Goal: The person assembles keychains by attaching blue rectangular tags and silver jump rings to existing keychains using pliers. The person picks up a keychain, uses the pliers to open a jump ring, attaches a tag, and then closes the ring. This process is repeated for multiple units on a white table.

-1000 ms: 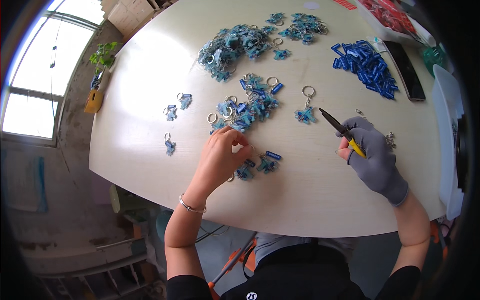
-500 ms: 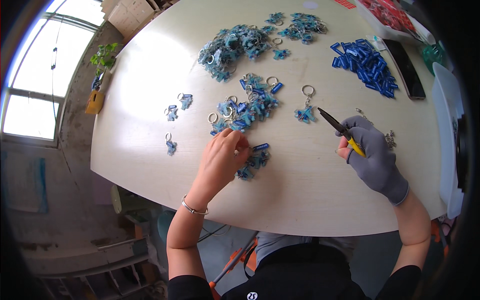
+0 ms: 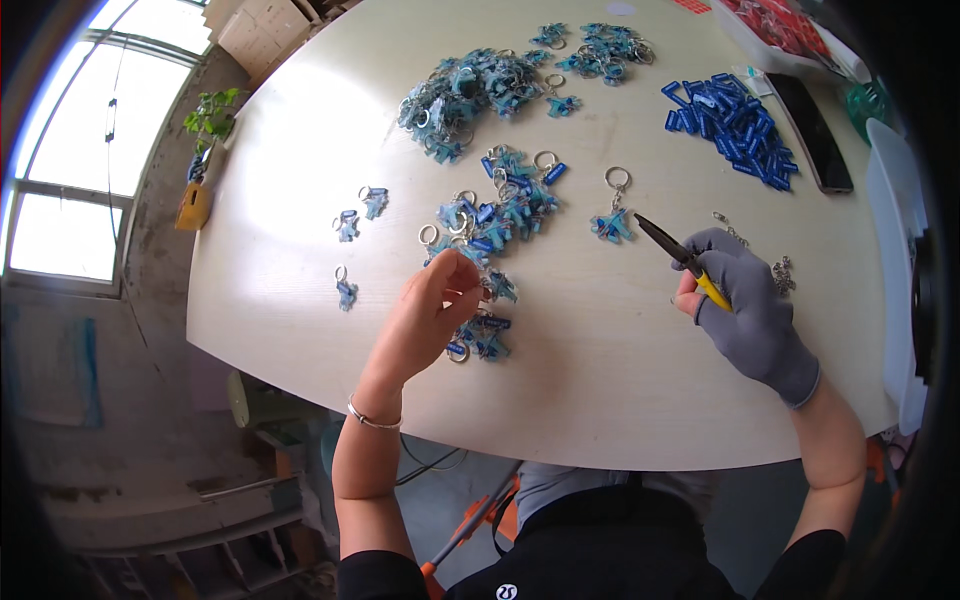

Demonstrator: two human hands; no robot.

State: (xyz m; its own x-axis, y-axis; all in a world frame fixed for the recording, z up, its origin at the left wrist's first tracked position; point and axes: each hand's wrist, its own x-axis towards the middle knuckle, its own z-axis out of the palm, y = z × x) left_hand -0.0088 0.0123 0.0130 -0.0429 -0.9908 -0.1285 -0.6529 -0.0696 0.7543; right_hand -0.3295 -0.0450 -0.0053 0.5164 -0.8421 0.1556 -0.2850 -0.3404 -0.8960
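Observation:
My left hand (image 3: 430, 310), bare with a bangle at the wrist, pinches at the ring of a blue-green keychain (image 3: 502, 287) beside the middle heap. Just below it lie a few keychains (image 3: 490, 345) with dark blue tags, partly hidden by my fingers. Above my fingers spreads a heap of tagged keychains (image 3: 515, 205). My right hand (image 3: 745, 300), in a grey glove with bare fingertips, is closed round pliers (image 3: 668, 245) with a yellow handle, their dark jaws pointing up and left. Near the jaw tips lies a single keychain (image 3: 611, 226), its ring upward.
A large pile of blue-green keychains (image 3: 470, 95) lies at the far side, with smaller clusters (image 3: 605, 55) beside it. Blue tags (image 3: 735, 130) are heaped by a black phone (image 3: 810, 135). Small chains (image 3: 782, 275) lie right of my glove. Three keychains (image 3: 347, 290) sit far left.
My left hand has drawn slightly left and turned. The keychains below it have shifted left, and another now hangs out at its fingertips. The right hand with the pliers stays nearly still.

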